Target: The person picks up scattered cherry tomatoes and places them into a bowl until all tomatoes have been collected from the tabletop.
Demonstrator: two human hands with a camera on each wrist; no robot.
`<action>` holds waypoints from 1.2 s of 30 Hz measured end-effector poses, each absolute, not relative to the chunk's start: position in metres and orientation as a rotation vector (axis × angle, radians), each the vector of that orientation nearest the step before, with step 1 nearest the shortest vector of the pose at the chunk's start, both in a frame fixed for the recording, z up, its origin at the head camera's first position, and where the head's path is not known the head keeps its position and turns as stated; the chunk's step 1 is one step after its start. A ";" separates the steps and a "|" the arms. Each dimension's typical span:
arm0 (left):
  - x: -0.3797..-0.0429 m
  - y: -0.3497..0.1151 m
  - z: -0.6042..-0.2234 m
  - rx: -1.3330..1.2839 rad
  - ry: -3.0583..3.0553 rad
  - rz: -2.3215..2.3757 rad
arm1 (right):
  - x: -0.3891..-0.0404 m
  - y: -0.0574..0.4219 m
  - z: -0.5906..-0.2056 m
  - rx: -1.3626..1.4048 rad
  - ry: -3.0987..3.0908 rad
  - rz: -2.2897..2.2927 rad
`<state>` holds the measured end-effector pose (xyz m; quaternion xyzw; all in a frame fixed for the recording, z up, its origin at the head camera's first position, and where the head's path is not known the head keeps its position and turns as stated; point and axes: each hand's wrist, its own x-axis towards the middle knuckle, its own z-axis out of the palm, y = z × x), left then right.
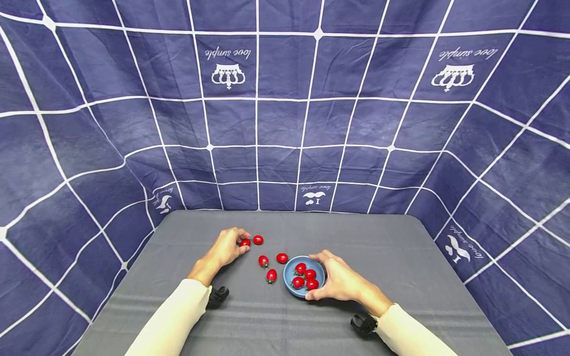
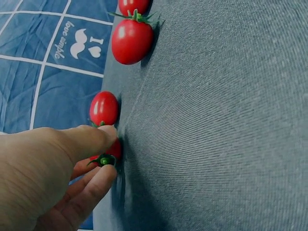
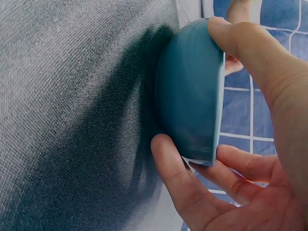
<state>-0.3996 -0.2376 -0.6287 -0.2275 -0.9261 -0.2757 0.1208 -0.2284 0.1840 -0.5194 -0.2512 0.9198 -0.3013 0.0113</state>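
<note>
My left hand (image 1: 228, 246) is at the left of the table, thumb and fingers curled around a cherry tomato (image 1: 245, 243). In the left wrist view, that tomato (image 2: 113, 150) shows its green stem between thumb and fingertips; how firmly it is pinched is hard to see. Just beyond it lies another cherry tomato (image 1: 258, 240). My right hand (image 1: 340, 279) grips a small blue bowl (image 1: 290, 288) from its right side, thumb and fingers spread around the wall. Inside the bowl sit several red cherry tomatoes (image 1: 310, 274). The right wrist view shows the bowl's outer wall (image 3: 190, 91).
Between the hands, three more cherry tomatoes lie loose on the grey tabletop (image 1: 378, 242): one near the bowl (image 1: 282, 258), two further left. A blue cloth with white grid lines (image 1: 285, 123) hangs behind and at both sides.
</note>
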 end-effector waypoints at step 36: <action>-0.305 -0.203 -0.532 -0.611 -2.672 -0.911 | -0.226 0.183 -0.516 -0.774 2.858 -0.935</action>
